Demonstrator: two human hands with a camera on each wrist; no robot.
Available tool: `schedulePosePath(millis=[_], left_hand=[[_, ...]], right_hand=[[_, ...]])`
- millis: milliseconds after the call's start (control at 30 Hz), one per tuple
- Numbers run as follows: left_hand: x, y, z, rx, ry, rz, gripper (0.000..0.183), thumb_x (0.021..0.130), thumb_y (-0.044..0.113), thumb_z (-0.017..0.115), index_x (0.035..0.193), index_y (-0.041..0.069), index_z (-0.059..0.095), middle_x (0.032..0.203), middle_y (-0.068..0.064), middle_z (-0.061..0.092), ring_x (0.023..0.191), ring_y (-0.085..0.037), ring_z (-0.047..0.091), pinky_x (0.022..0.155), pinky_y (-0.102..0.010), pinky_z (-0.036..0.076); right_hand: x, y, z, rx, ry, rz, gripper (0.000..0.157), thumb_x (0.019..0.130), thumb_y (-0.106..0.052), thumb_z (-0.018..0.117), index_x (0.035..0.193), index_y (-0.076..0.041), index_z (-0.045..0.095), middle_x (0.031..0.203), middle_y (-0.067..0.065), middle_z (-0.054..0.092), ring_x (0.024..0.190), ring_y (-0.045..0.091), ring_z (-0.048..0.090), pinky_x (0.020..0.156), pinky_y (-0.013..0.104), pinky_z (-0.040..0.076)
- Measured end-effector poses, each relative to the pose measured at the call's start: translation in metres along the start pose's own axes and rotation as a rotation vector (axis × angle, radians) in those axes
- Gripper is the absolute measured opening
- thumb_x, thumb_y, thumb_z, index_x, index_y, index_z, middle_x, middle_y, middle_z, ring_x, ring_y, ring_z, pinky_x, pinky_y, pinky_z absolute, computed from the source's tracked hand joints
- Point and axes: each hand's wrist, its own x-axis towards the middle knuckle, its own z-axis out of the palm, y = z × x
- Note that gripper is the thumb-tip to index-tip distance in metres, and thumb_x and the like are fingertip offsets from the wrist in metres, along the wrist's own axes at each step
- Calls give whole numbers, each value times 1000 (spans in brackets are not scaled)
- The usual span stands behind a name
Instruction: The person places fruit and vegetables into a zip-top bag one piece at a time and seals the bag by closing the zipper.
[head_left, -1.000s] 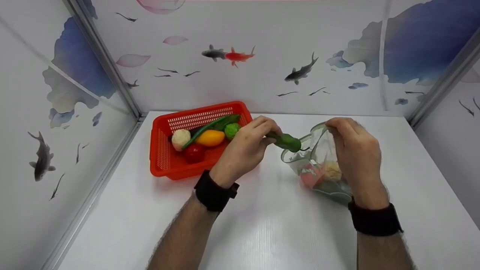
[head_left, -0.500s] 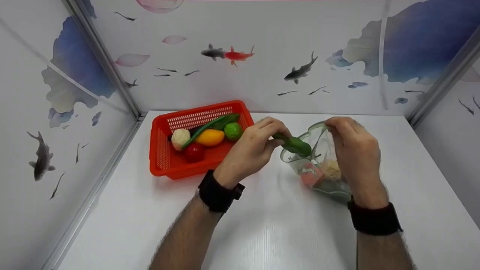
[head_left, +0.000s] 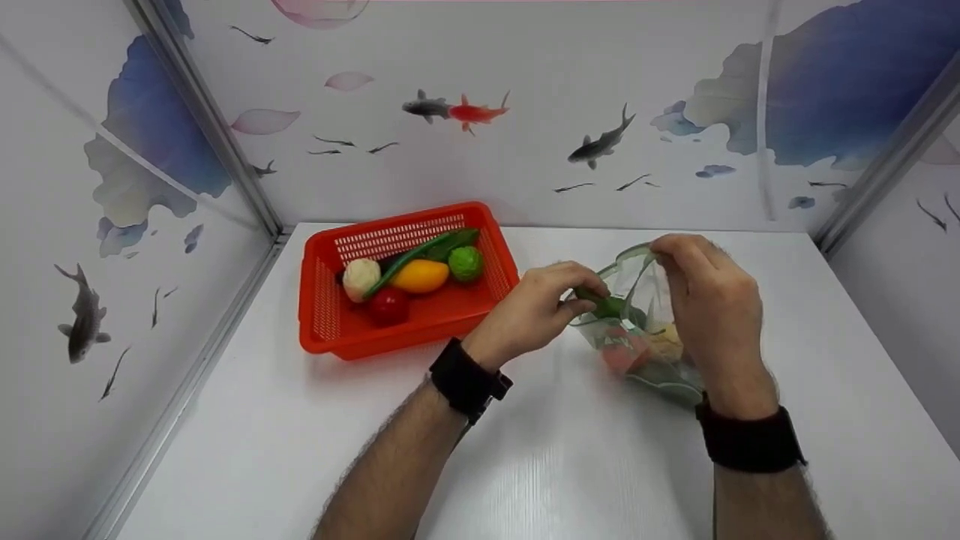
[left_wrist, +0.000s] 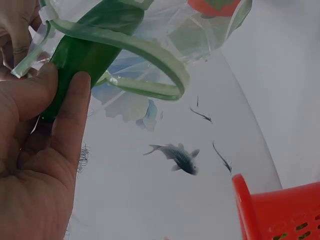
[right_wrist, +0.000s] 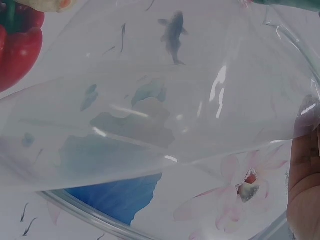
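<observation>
My left hand (head_left: 536, 304) pinches one end of a long, glossy green pepper (left_wrist: 95, 45) between thumb and fingers. Its far end is inside the mouth of a clear bag (head_left: 641, 262) with pale green trim. At the bag's right rim, my right hand (head_left: 712, 307) pinches the edge and lifts it. Through the plastic show a red bell pepper (right_wrist: 20, 50), a yellowish vegetable (head_left: 666, 343) and something dark green at the bottom. The right fingertips are partly hidden in the head view.
To the left, a red plastic basket (head_left: 405, 341) holds a whitish bulb-like vegetable (head_left: 361, 277), a yellow oval one (head_left: 421, 276), a round green one (head_left: 466, 263), a red tomato-like one (head_left: 389, 305) and long green ones (head_left: 420, 255). White panels with printed fish surround the white table (head_left: 517, 465).
My left hand has moved right and down, taking the green pepper from outside the bag's mouth to inside it. The right hand stays in place, holding the rim.
</observation>
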Motion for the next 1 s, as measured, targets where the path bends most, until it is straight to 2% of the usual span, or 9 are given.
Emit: schedulePosePath(millis=[133, 267, 433, 533, 600, 833, 1000], left_hand=[[6, -5, 9, 6, -30, 24, 21, 113, 4, 76, 132, 8, 84, 131, -7, 84, 122, -18, 77, 111, -17, 61], [11, -9, 16, 18, -74, 26, 25, 114, -2, 71, 134, 7, 84, 131, -9, 84, 124, -21, 77, 115, -20, 60], [13, -14, 20, 45, -155, -39, 34, 116, -5, 64, 142, 8, 82, 140, -9, 84, 132, -24, 77, 121, -25, 60], [13, -15, 21, 55, -177, -77, 37, 117, -4, 63, 145, 9, 82, 143, -8, 83, 134, -23, 77, 122, -25, 59], [13, -15, 20, 59, -173, -91, 36, 117, -3, 64, 146, 11, 82, 143, -7, 83, 134, -23, 77, 122, -24, 59], [10, -15, 10, 106, -105, -60, 29, 117, 4, 68, 141, 9, 83, 138, -9, 85, 133, -24, 79, 120, -30, 63], [4, -16, 0, 179, -52, -144, 28, 119, 18, 70, 144, 12, 82, 142, -6, 83, 135, -23, 77, 120, -31, 63]], right_hand=[[0, -1, 0, 0, 1, -1, 9, 114, -1, 73, 120, -2, 80, 117, 20, 87, 110, 44, 87, 95, 61, 71], [0, 1, -1, -6, 4, -22, 9, 115, -4, 73, 119, -2, 81, 117, 19, 87, 110, 42, 87, 93, 58, 71], [0, 2, 0, 2, 20, -28, 9, 114, -3, 74, 118, -2, 81, 116, 18, 88, 109, 41, 87, 92, 57, 70], [1, 0, 0, 7, 29, -20, 9, 112, 1, 76, 118, -2, 82, 115, 17, 88, 108, 41, 87, 92, 59, 70], [1, -1, 0, 14, 31, -12, 11, 111, 2, 76, 118, -2, 83, 115, 17, 88, 108, 42, 87, 93, 60, 70], [0, 0, -2, 1, -3, 9, 11, 113, 0, 74, 121, -1, 81, 118, 20, 87, 112, 43, 87, 99, 58, 70], [0, 1, -1, 1, 0, 9, 10, 112, 2, 74, 120, 0, 80, 118, 21, 87, 111, 44, 87, 98, 59, 70]])
